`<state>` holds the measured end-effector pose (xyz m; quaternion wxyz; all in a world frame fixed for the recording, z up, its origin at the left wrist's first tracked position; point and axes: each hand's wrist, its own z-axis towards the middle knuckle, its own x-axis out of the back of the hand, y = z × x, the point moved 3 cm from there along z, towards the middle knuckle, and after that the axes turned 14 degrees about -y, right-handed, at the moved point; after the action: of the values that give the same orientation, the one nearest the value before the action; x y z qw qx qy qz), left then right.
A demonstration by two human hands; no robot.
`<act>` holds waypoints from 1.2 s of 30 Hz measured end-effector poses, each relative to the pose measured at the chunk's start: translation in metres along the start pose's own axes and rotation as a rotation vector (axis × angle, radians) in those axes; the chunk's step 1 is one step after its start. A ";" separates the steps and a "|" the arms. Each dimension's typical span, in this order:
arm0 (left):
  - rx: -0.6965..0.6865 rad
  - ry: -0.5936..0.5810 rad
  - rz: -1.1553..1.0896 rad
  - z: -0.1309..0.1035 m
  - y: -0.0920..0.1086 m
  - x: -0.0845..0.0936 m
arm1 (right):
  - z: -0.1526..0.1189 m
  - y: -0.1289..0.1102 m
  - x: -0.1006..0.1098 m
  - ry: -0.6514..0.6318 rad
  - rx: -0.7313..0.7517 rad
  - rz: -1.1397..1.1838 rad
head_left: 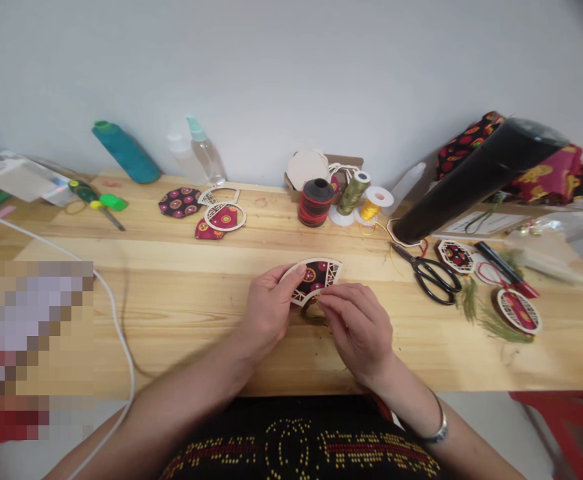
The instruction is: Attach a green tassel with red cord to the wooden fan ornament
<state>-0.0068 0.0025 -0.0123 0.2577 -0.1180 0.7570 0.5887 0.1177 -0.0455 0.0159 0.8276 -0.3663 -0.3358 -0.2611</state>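
Evidently, left fingers (296,276) grip the fan-shaped ornament (314,272), right fingers (340,297) pinched at its edge, box label (474,222) blurred.

Along the back of the bench (181,280), from left to right, stand a teal cone (126,152), a clear pump bottle (207,157) with a pale green top, a black-and-red spool (315,203), an olive spool (355,193) and a yellow spool (370,208). At the right, a long black cylinder (471,187) rises before patterned cloth (466,143), with black-handled scissors (415,261) lying near its foot. At the left, a white cable (132,375) curves past a green-and-yellow tool (84,192); a red frame (556,407) shows below the right front edge
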 end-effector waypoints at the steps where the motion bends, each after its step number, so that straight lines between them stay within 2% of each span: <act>1: -0.003 -0.003 -0.001 0.000 0.000 0.000 | 0.000 0.000 -0.001 0.005 -0.007 0.006; 6: 0.001 -0.019 0.014 -0.001 0.001 0.000 | -0.002 0.002 -0.001 0.058 -0.034 0.018; 12: 0.011 -0.012 0.025 -0.001 0.001 0.000 | 0.001 0.000 -0.001 -0.010 0.044 0.008; 22: 0.037 0.009 -0.001 -0.001 0.000 0.000 | 0.000 0.001 -0.003 0.059 -0.012 0.019; 28: 0.034 0.016 0.031 -0.002 0.002 0.000 | 0.003 -0.002 -0.002 -0.006 0.029 0.025; 36: 0.036 0.034 0.003 -0.002 0.001 0.000 | 0.001 -0.001 -0.001 0.075 -0.084 -0.008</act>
<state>-0.0073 0.0008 -0.0111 0.2458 -0.1225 0.7719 0.5734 0.1161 -0.0449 0.0157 0.8225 -0.3892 -0.2948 -0.2916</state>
